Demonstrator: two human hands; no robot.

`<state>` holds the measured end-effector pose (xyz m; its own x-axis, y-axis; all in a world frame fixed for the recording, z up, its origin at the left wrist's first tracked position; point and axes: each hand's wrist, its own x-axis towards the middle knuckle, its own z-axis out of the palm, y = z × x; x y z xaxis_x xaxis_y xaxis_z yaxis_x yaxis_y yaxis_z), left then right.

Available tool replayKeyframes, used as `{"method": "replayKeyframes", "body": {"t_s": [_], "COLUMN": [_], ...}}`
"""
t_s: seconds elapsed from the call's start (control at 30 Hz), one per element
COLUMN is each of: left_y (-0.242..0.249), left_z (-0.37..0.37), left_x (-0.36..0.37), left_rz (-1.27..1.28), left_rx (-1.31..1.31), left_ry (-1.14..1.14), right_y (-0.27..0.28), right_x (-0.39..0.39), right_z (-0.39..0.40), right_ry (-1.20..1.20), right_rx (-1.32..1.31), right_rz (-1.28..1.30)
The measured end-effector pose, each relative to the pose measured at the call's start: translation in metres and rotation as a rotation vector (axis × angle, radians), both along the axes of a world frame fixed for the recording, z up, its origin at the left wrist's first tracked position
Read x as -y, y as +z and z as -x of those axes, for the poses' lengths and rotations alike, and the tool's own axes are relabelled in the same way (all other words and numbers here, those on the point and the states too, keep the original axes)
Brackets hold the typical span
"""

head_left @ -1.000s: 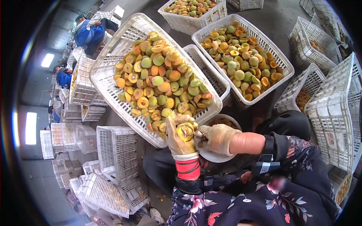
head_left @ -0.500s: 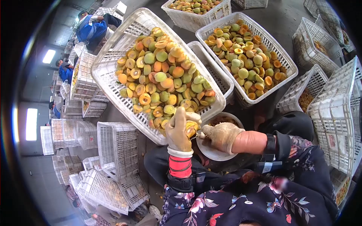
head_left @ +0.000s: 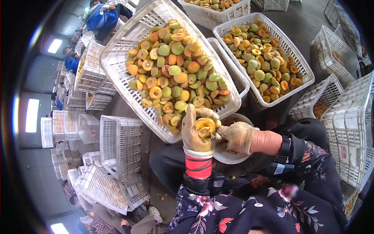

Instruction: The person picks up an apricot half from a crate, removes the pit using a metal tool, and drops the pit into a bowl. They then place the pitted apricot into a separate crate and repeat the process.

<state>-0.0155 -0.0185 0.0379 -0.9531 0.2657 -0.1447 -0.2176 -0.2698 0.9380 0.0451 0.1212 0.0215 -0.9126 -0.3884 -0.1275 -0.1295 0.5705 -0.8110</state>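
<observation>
My left hand (head_left: pixel 194 134), in a pale glove with a red cuff, is closed around a cut apricot (head_left: pixel 205 128). Its orange hollow faces up and toward my right hand. My right hand (head_left: pixel 237 136), in a dirty knitted glove, is curled into a fist around a small tool with a thin metal end (head_left: pixel 216 137). That end meets the apricot's edge; the handle is hidden in the fist. Below my right hand is a white bowl (head_left: pixel 230 158), partly covered. Just beyond my left hand, a tilted white crate (head_left: pixel 117 64) holds many halved apricots (head_left: pixel 175 70).
A second crate (head_left: pixel 307 84) of apricot halves stands to the right, another (head_left: pixel 218 17) behind. Stacked white crates (head_left: pixel 120 144) line the left, and more crates (head_left: pixel 346 136) crowd the right. People in blue (head_left: pixel 102 17) sit among crates at the far left.
Both hands have moved slightly right in the view, still together. The apricot's hollow cut face shows more fully now. The crates have shifted a little as the camera moved.
</observation>
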Motion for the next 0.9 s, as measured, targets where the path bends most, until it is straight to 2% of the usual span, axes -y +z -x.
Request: {"method": "replayKeyframes", "body": {"t_s": [0.03, 0.07, 0.13, 0.2, 0.27, 0.37, 0.4, 0.43, 0.47, 0.5, 0.53, 0.57, 0.6, 0.67, 0.7, 0.73, 0.77, 0.8, 0.83, 0.87, 0.9], "left_y": [-0.001, -0.005, -0.013, -0.012, -0.007, -0.021, -0.039, -0.046, -0.053, -0.078, -0.081, -0.085, -0.066, -0.056, -0.050, -0.048, -0.051, -0.058, -0.065, -0.070, -0.074], "left_z": [0.002, 0.006, 0.018, 0.028, 0.025, 0.019, 0.017, 0.010, 0.000, -0.009, -0.012, -0.020, -0.025, -0.026, -0.025, -0.025, -0.020, -0.019, -0.018, -0.017, -0.016], "left_x": [0.002, 0.005, 0.013, 0.023, 0.025, 0.029, 0.037, 0.034, 0.029, 0.035, 0.037, 0.033, 0.021, 0.021, 0.022, 0.026, 0.033, 0.039, 0.045, 0.051, 0.054], "left_rz": [-0.057, -0.059, -0.238, -0.277, -0.154, -0.039, 0.001, 0.078, 0.159, 0.472, 0.947, 0.572, 0.178, 0.133, 0.097, 0.063, 0.002, -0.006, 0.001, 0.010, -0.005], "left_rx": [0.223, 0.228, 0.329, 0.281, 0.174, 0.193, 0.141, 0.044, -0.052, -0.319, -0.912, -0.387, 0.128, 0.061, 0.102, 0.146, 0.358, 0.361, 0.346, 0.330, 0.362], "left_ry": [0.029, 0.024, 0.111, 0.143, 0.188, 0.157, 0.050, 0.025, -0.001, -0.036, -0.011, -0.103, -0.180, -0.185, -0.192, -0.199, -0.174, -0.169, -0.134, -0.103, -0.072], "right_y": [-0.002, -0.006, -0.016, -0.023, -0.034, -0.024, -0.007, 0.002, 0.001, 0.001, 0.001, 0.001, 0.003, 0.006, 0.000, -0.002, -0.031, -0.034, -0.009, -0.021, -0.021], "right_x": [-0.004, -0.007, -0.008, -0.009, -0.013, -0.018, -0.014, -0.009, -0.005, -0.001, 0.001, 0.001, -0.002, -0.009, -0.022, -0.035, -0.068, -0.090, -0.099, -0.106, -0.095], "right_z": [0.001, -0.001, -0.006, -0.014, -0.015, -0.008, -0.001, 0.003, 0.006, 0.007, 0.009, 0.011, 0.015, 0.026, 0.025, 0.036, 0.046, 0.060, 0.067, 0.073, 0.078], "right_ry": [0.020, 0.038, 0.081, 0.189, 0.321, 0.237, 0.070, -0.092, -0.086, -0.170, -0.255, -0.251, -0.183, -0.047, -0.188, -0.350, -0.520, -0.711, -0.868, -0.922, -0.868], "right_rx": [0.020, 0.043, 0.026, -0.032, 0.244, 0.329, 0.294, 0.258, 0.259, 0.251, 0.242, 0.242, 0.205, 0.129, -0.049, 0.054, -0.013, -0.212, -0.137, -0.362, -0.349], "right_rz": [-0.111, -0.223, -0.232, -0.338, -0.639, -0.646, -0.540, -0.427, -0.427, -0.269, -0.112, -0.115, -0.175, -0.298, -0.361, -0.404, 0.005, -0.218, -0.322, -0.008, -0.080]}}
